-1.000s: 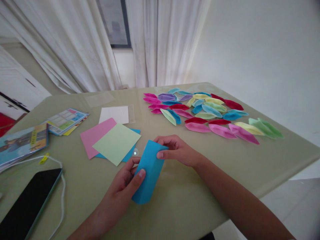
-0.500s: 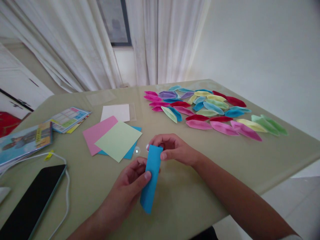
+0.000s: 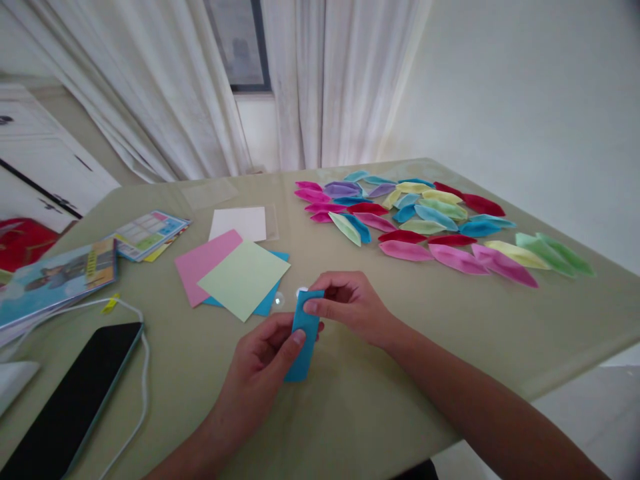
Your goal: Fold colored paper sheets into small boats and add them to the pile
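Observation:
A narrow folded strip of blue paper (image 3: 302, 360) is held between my two hands, above the near part of the table. My left hand (image 3: 267, 353) pinches its left side about midway, thumb on the front face. At the top end, my right hand (image 3: 347, 303) grips the strip, its thumb pressed on the face and its fingers behind. Beyond the hands lie square paper sheets: a pale green sheet (image 3: 245, 279) on top, a pink sheet (image 3: 207, 263) and a blue sheet (image 3: 273, 297) partly under it. A small clear round piece (image 3: 279, 300) lies beside them.
Several folded paper pieces (image 3: 405, 250) in many colours spread over the table's (image 3: 450, 333) right side. To the left are a black phone (image 3: 75, 393), a white cable (image 3: 146, 373), a booklet (image 3: 60, 280) and printed cards (image 3: 150, 233). A white sheet (image 3: 238, 223) lies farther back.
The blue strip has tipped, so it looks shorter from here. My right thumb has moved from its edge onto its front face. The view has shifted slightly.

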`<state>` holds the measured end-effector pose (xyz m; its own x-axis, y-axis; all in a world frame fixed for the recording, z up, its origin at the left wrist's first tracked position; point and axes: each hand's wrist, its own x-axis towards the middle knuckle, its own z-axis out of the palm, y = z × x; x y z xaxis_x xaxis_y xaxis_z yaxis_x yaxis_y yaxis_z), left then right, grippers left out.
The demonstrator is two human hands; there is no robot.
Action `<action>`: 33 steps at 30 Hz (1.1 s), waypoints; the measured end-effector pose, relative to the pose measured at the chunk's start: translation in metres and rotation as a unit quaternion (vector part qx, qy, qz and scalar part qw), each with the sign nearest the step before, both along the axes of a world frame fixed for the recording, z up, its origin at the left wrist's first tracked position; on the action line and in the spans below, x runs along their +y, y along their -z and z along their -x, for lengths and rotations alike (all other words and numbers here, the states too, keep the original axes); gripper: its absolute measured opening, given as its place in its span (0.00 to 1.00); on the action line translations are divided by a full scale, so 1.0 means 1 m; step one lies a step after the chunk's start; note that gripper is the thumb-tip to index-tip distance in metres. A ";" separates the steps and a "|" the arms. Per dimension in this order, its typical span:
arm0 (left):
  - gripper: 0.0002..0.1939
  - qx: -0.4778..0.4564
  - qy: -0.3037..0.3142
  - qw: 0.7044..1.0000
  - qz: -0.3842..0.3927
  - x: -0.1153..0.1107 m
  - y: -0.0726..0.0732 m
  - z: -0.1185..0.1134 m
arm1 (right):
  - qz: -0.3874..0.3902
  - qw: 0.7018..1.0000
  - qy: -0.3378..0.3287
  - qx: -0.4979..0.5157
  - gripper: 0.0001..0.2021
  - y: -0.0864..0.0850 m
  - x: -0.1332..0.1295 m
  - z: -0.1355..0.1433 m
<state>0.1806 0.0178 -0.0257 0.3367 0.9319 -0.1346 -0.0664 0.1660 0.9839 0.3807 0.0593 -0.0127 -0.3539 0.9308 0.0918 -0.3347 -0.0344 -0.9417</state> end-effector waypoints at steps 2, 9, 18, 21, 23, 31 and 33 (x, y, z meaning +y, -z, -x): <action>0.18 -0.002 0.021 1.000 0.018 -0.001 0.000 0.000 | -0.007 1.000 0.011 -0.010 0.11 -0.002 -0.002 0.001; 0.21 -0.040 0.066 0.993 0.088 -0.009 -0.002 -0.006 | -0.063 0.993 0.048 -0.085 0.11 -0.010 -0.010 0.004; 0.20 -0.025 0.126 0.987 0.092 -0.004 -0.002 -0.004 | 0.014 0.965 0.260 -0.007 0.12 -0.008 0.018 -0.021; 0.20 -0.027 0.121 0.988 0.087 -0.003 0.007 -0.004 | 0.024 0.951 0.306 0.046 0.16 -0.010 0.025 -0.026; 0.24 -0.045 0.099 0.992 0.058 -0.004 0.012 -0.005 | 0.044 0.952 0.295 0.070 0.20 -0.010 0.023 -0.022; 0.28 -0.001 -0.064 0.998 -0.020 -0.002 0.008 0.004 | 0.091 0.990 -0.094 -0.052 0.18 0.004 -0.011 0.013; 0.28 0.010 -0.086 0.996 -0.007 -0.001 0.005 0.005 | 0.082 0.987 -0.113 -0.074 0.16 0.003 -0.011 0.011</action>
<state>0.1754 0.0169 -0.0310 0.1683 0.9776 -0.1262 -0.0722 0.1399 0.9875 0.3694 0.0478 -0.0155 -0.5529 0.8242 -0.1221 -0.1593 -0.2484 -0.9555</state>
